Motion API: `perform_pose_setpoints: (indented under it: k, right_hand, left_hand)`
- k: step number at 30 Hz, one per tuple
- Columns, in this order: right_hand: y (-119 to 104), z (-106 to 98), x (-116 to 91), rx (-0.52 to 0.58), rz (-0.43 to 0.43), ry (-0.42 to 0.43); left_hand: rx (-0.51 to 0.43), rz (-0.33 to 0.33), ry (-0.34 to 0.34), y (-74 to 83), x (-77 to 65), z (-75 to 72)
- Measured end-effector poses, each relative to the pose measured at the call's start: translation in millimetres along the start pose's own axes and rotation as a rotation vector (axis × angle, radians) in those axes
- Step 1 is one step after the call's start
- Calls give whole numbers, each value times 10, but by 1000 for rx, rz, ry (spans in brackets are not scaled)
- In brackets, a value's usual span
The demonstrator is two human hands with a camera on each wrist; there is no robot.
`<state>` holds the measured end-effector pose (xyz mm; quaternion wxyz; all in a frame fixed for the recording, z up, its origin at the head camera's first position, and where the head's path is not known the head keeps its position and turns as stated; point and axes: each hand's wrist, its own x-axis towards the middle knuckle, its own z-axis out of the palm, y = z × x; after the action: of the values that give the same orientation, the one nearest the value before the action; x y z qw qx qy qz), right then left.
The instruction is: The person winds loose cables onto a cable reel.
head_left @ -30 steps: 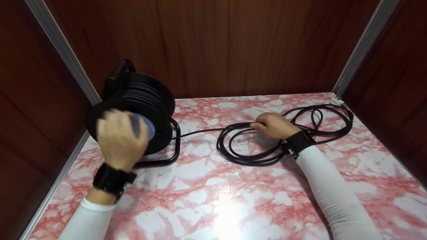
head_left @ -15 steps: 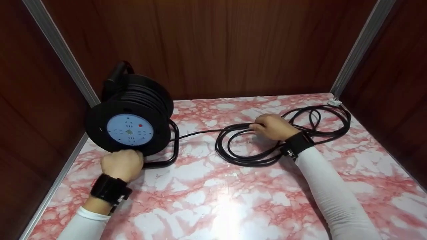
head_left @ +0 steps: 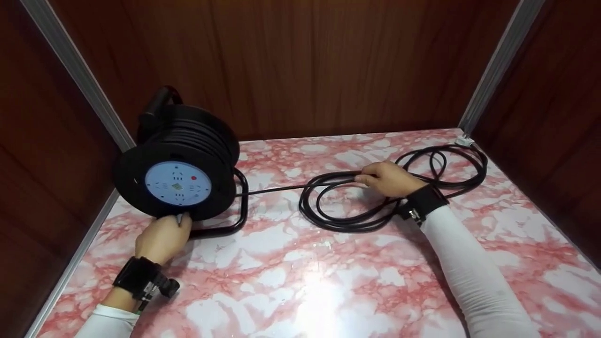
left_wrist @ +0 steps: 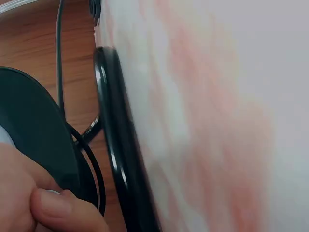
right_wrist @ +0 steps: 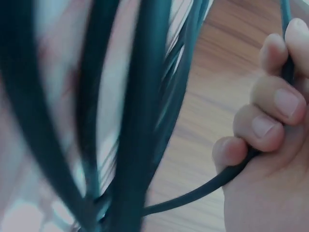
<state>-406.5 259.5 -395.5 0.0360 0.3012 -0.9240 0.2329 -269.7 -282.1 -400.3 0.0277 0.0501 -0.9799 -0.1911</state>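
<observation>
A black cable reel (head_left: pixel 220 188) with a pale blue socket panel (head_left: pixel 177 183) stands at the back left on its tubular frame (head_left: pixel 243 206). At the bottom of the reel's front disc, my left hand (head_left: pixel 163 238) pinches a small greyish crank knob; only a sliver of it shows between thumb and fingers. From the reel, a black cable (head_left: pixel 277 189) runs nearly straight to loose loops on the table. My right hand (head_left: pixel 390 179) holds this cable above the loops. Its curled fingers (right_wrist: pixel 263 128) wrap round one strand in the right wrist view.
Loops of cable (head_left: pixel 345 230) lie mid-table, with more loops (head_left: pixel 483 173) at the back right. A white plug (head_left: pixel 464 141) rests in the far right corner. Dark wood panels (head_left: pixel 300 70) enclose the marbled red-and-white table (head_left: pixel 263 281).
My left hand has moved down from in front of the socket panel to the disc's lower edge. The cable by the reel has straightened. My right hand stays almost in place.
</observation>
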Motion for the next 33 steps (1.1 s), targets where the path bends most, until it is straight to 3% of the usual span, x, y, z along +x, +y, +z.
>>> perform_pose_setpoints:
  k: [5,10,19,23,29,33]
  right_hand:
    - [90,-12,-69,35,4,-39]
    - [160,5,-119,66,3,-56]
    - [159,29,-101,43,35,-92]
    - [118,7,-91,25,58,-97]
    - [62,-33,-96,37,21,-99]
    - [20,-8,-74,29,-2,-93]
  left_hand:
    - [18,-1,32,27,-4,9]
    - [24,4,24,30,-17,-8]
    - [-31,20,23,-12,-11,-14]
    - [-154,24,-17,-63,-7,-4]
    - [-512,-53,-122,-132,4,-20]
    - [-588,-115,-123,-216,-15,-121]
